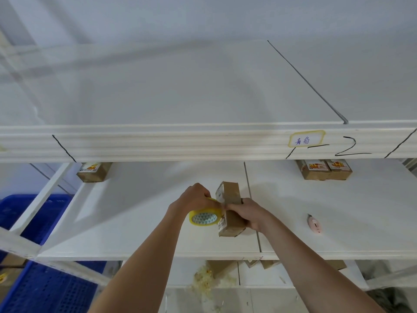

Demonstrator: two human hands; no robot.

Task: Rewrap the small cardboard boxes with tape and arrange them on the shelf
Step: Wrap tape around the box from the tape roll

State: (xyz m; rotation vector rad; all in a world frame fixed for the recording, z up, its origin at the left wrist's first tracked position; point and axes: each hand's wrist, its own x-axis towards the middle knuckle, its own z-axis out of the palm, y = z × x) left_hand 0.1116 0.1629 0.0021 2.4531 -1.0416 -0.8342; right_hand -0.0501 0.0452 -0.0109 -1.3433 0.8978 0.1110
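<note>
Your left hand (195,196) grips one yellow tape roll (204,216); your right hand (249,213) curls round one tall cardboard box (230,208) standing on the middle shelf (140,213). Three more taped boxes sit at the back: one (94,171) left, two (323,169) right. One pink cutter (314,223) lies apart, open board around it.
</note>
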